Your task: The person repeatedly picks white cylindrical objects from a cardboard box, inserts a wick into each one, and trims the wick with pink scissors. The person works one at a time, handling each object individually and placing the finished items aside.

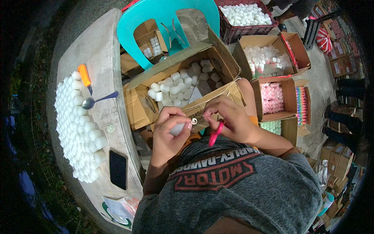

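Left hand (168, 130) pinching a white candle (177, 129) and wick tab (194, 121), right hand (230, 119) gripping pink tool (215, 134). Tabletop (103, 50) holds loads of white candles (80, 128); the box (183, 84) looks maybe half full.

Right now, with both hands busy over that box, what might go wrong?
The small metal ring pinched at the white candle in the left hand could slip into the open carton below. The red tool in the right hand might nick a finger. The phone lies near the table's edge.
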### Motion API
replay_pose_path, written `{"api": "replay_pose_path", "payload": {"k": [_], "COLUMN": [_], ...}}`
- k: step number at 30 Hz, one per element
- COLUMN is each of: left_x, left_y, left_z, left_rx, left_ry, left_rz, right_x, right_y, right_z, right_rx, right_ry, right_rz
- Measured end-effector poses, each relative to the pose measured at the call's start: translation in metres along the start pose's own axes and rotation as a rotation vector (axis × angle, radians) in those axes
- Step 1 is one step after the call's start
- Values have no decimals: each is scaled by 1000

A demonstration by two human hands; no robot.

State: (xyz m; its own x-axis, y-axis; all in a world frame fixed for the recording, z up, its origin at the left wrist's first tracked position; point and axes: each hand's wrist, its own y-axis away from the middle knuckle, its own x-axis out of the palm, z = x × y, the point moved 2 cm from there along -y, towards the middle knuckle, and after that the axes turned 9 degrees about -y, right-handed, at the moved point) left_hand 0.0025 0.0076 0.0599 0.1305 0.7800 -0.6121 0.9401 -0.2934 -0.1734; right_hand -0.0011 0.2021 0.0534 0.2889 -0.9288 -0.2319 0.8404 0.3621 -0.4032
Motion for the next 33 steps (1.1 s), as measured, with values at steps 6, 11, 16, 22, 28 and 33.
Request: {"api": "replay_pose_path", "payload": {"k": [6,11,16,22,28,33], "left_x": [1,2,5,6,4,5], "left_y": [-1,1,1,0,-1,-1], "left_z": [-8,-8,-7,-11,-6,-6], "left_rx": [0,86,79,44,21,66], "left_ry": [3,-165,-161,-117,-135,-209], "left_rz": [-24,-14,24,19,-37,-55], "right_x": [7,10,10,6,5,13], "right_y": [1,4,3,-2,-10,-7], "right_z": [3,-2,-1,1,1,-4], "right_rx": [-58,-52,-53,-98,-14,43], "right_ry": [30,49,93,132,35,-106], "right_rz": [4,19,52,64,34,77]}}
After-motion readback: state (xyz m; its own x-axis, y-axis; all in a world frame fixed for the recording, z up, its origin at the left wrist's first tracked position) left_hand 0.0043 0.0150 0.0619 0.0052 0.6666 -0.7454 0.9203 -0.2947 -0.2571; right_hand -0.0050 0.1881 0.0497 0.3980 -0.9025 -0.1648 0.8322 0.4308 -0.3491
